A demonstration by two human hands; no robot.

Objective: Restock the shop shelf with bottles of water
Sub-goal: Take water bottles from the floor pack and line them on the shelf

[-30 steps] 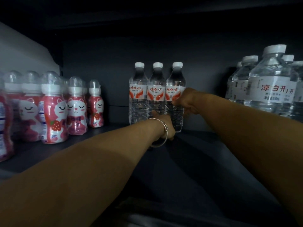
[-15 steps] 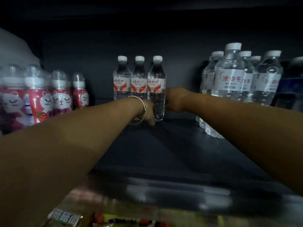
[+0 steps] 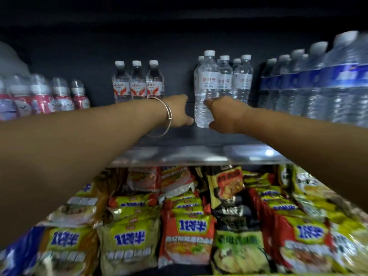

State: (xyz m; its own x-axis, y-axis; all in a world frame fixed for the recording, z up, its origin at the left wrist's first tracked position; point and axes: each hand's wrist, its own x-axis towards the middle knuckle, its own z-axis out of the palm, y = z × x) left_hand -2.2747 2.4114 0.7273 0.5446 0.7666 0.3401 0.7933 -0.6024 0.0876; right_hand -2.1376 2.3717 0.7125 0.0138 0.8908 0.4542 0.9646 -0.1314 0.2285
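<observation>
Presently we reach both arms into the shelf (image 3: 199, 154). Our right hand (image 3: 225, 114) sits at the lower body of the front bottle (image 3: 205, 90), thumb and fingers curved toward its right side; whether they clasp it or merely touch it, we cannot tell. Our left hand (image 3: 178, 111), wearing a bangle (image 3: 169, 118), hangs just beside the bottle's left flank, fingers pointing down and loosely bent, holding nothing we can see.

The bottle stands upright at the front of its group, mid-shelf, between the three red-label bottles (image 3: 138, 81) and the blue-label row (image 3: 298, 86).

Judgement: full and capped, it should be moderately heavy, its thin ribbed wall yielding under a squeeze and smooth to the palm. We recommend taking hold around the mid-body, just under the label, not at the cap.

Noodle packets (image 3: 187, 232) fill the level below.
</observation>
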